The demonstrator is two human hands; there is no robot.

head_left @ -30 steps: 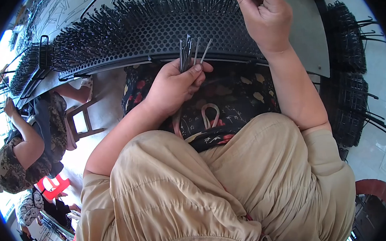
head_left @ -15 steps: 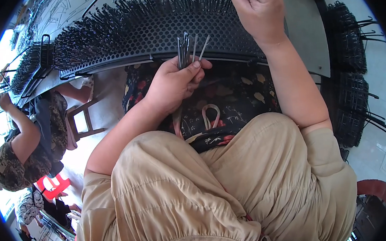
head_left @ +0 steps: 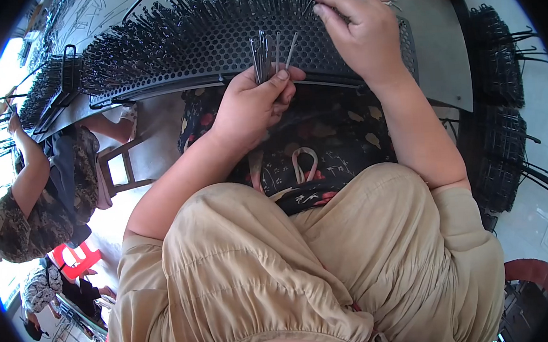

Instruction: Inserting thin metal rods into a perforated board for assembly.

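Note:
My left hand (head_left: pixel 248 112) is closed around a bundle of thin metal pins (head_left: pixel 261 60), which stand up out of the fist. Two of them lean apart from the rest beside the thumb. Just beyond it lies a long black perforated rack (head_left: pixel 234 53), its far part and left end filled with upright dark pins (head_left: pixel 169 29). Over the rack's right part is my right hand (head_left: pixel 369 34), thumb and forefinger pinched close to the rightmost standing pins. What sits between those fingertips is too small to make out.
Loose pins (head_left: pixel 104 11) are scattered on the grey table (head_left: pixel 437 45). A smaller filled rack (head_left: pixel 49 91) stands at the left, near a co-worker (head_left: pixel 34 200). Black racks with hooked rods (head_left: pixel 498 60) line the right side. A wooden stool (head_left: pixel 121 169) stands under the table's left side.
My right hand has come down and slightly left, its fingertips now beside the standing pins. The left hand still holds its bundle, a little farther forward. The co-worker's arm has risen.

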